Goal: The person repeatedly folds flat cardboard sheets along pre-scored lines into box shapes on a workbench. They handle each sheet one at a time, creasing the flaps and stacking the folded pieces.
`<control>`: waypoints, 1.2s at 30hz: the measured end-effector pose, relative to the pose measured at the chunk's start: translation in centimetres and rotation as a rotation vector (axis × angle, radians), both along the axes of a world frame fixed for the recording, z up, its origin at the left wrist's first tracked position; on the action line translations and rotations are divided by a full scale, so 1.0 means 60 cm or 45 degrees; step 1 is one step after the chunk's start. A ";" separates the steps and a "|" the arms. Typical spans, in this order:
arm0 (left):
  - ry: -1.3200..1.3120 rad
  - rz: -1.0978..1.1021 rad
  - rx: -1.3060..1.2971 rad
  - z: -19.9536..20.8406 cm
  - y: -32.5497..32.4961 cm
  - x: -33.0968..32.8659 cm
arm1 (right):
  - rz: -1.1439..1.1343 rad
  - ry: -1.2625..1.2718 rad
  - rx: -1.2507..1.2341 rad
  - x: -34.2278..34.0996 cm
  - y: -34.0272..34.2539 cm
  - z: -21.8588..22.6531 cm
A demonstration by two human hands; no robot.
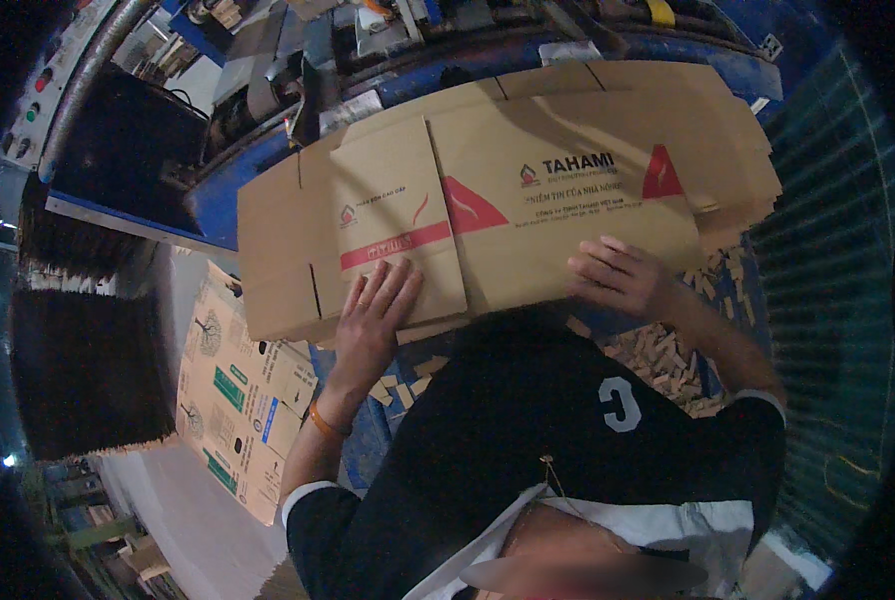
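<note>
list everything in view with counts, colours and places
flat box stack: one, brown and red, centre
narrow panel: one, brown and red, stack's left
cardboard offcuts: many, tan, below the stack
machine frame: one, blue, beyond the stack
control panel: one, grey, upper left
printed sheets: count unclear, tan and green, lower left
dark stacks: at least two, brown, far left
ribbed surface: one, dark green, right
wristband: one, orange, left wrist
shirt: one, black and white, lower centre
left hand: one, bare, on narrow panel
right hand: one, bare, on stack's near edge
</note>
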State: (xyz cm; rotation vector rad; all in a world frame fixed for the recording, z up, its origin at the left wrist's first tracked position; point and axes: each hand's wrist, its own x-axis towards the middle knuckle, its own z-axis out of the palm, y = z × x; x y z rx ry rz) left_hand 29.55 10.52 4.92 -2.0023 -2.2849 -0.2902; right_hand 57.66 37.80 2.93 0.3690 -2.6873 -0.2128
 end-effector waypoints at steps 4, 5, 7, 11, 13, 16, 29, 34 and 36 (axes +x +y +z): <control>-0.206 -0.029 0.355 -0.003 0.010 -0.030 | 0.058 0.045 -0.016 -0.036 0.030 0.022; -0.228 -0.003 0.341 -0.001 0.016 -0.048 | 0.083 0.105 -0.033 -0.053 0.046 0.028; -0.239 -0.024 0.389 0.006 0.035 -0.089 | 0.039 0.006 0.063 -0.096 0.080 0.027; -0.169 0.074 0.482 0.007 0.101 -0.160 | 0.008 0.052 -0.212 -0.171 0.155 0.002; -0.152 0.088 0.576 0.009 0.155 -0.184 | -0.096 0.114 -0.086 -0.218 0.192 -0.003; 0.059 0.248 0.622 0.035 0.222 -0.202 | -0.360 -0.097 -0.936 -0.313 0.225 -0.004; -0.537 1.144 1.417 -0.082 -0.065 -0.163 | -1.135 0.238 -1.004 -0.104 0.227 -0.002; 0.980 1.896 -0.639 -0.190 -0.124 -0.202 | -2.271 0.648 -0.588 0.069 0.249 -0.060; 0.432 2.030 0.011 -0.197 -0.132 -0.214 | -2.308 0.471 -0.794 0.098 0.268 -0.083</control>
